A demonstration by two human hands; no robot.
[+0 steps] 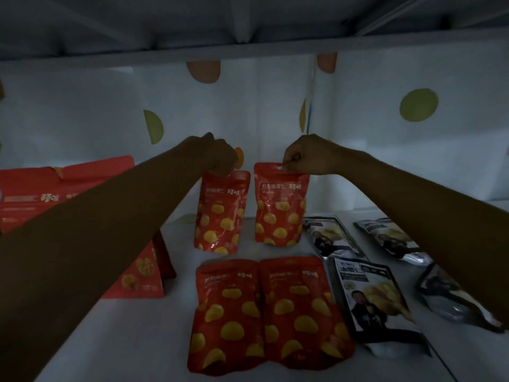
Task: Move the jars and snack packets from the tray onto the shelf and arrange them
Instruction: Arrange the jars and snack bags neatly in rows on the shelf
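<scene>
Your left hand (220, 157) gripped the top edge of the first red packet (220, 213), fingers (223, 170) curled round it. Your right hand (305, 158) pinched the top of the second red packet (279, 208) just beside it. Both packets stood upright on the shelf (132, 340), behind two flat red packets (228, 312).

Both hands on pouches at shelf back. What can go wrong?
1. Left hand and right hand hold just the tops of the left upright pouch and right upright pouch; released, they may topple onto the flat red pouches.
2. Right forearm crosses above the dark packets; withdrawing could drag them.
</scene>
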